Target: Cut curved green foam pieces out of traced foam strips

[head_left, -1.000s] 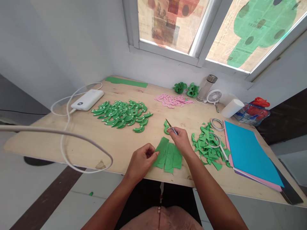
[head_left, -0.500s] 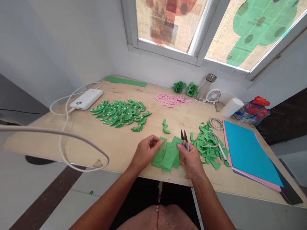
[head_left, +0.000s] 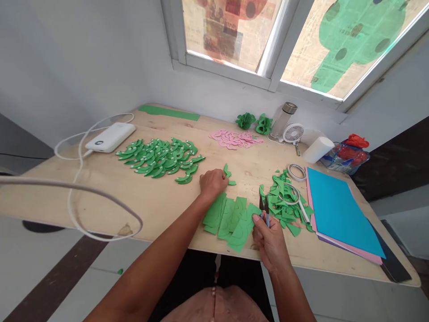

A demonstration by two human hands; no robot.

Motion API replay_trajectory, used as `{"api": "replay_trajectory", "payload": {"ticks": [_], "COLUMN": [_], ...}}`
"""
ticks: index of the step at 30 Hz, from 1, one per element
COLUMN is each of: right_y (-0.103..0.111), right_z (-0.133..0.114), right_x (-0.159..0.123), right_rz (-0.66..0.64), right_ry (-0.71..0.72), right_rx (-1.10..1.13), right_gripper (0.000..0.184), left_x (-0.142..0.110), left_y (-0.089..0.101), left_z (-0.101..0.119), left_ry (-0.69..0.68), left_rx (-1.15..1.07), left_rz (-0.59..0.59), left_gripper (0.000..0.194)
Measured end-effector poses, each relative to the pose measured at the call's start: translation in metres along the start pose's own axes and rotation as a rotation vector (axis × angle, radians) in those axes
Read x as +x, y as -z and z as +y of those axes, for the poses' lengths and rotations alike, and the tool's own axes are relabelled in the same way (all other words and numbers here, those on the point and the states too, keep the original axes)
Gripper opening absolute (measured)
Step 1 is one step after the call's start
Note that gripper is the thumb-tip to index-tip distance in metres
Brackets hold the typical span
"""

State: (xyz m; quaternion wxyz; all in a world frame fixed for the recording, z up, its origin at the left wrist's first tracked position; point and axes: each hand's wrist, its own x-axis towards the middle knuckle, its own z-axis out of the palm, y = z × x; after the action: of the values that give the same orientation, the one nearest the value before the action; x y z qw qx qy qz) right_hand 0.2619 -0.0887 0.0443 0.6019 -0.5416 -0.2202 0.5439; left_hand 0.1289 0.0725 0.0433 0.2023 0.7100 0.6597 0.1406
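Note:
My left hand (head_left: 214,183) has its fingers curled down on a curved green paper cutout (head_left: 227,171), covering part of it; the fingertips are hidden. My right hand (head_left: 271,237) is closed round small dark-bladed scissors (head_left: 264,206) with a blue-grey handle, blades pointing away from me. Its thumb and fingers also pinch the corner of a green paper strip (head_left: 241,232). More green paper strips (head_left: 216,212) lie fanned out between my hands, with curved pencil lines on some. Right of the scissors spreads a heap of green paper scraps (head_left: 278,197).
A magnifying glass (head_left: 305,212) and tape roll (head_left: 296,172) lie right, near blue paper (head_left: 342,210). Left are green crescent cutouts (head_left: 161,156) and a white power bank (head_left: 110,137) with a looping cable (head_left: 110,188). Behind are pink cutouts (head_left: 234,139) and a bottle (head_left: 284,120).
My left hand has let go of the green strips and moved forward to the curved cutout. The strips are now fanned wider. My right hand keeps the scissors, and the view has shifted slightly.

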Motion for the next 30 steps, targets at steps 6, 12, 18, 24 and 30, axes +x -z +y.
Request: {"api": "replay_trajectory", "payload": {"ticks": [6,12,18,24,30], "right_y": [0.003,-0.007,-0.008,-0.003,-0.001], "right_z": [0.005,0.020,0.028,0.027,0.027], "right_x": [0.000,0.007,0.008,0.005,0.003], "right_rz": [0.006,-0.024,-0.030,-0.001,-0.017], "right_ry": [-0.012,-0.022,-0.016,-0.019,-0.017], "right_rx": [0.035,0.004,0.011,0.035,0.042], "right_gripper": [0.049,0.048,0.048,0.047,0.049], "left_x": [0.001,-0.006,-0.006,-0.005,-0.010], "left_y": [0.008,0.003,-0.016,-0.027,-0.024], "left_z": [-0.005,0.003,0.022,0.031,0.031], "left_ry": [0.011,-0.073,-0.254,-0.319,-0.338], "left_rx": [0.020,0.043,0.071,0.126,0.143], "left_rz": [0.024,0.033,-0.021,-0.062,-0.073], "left_gripper": [0.018,0.021,0.021,0.017,0.012]}}
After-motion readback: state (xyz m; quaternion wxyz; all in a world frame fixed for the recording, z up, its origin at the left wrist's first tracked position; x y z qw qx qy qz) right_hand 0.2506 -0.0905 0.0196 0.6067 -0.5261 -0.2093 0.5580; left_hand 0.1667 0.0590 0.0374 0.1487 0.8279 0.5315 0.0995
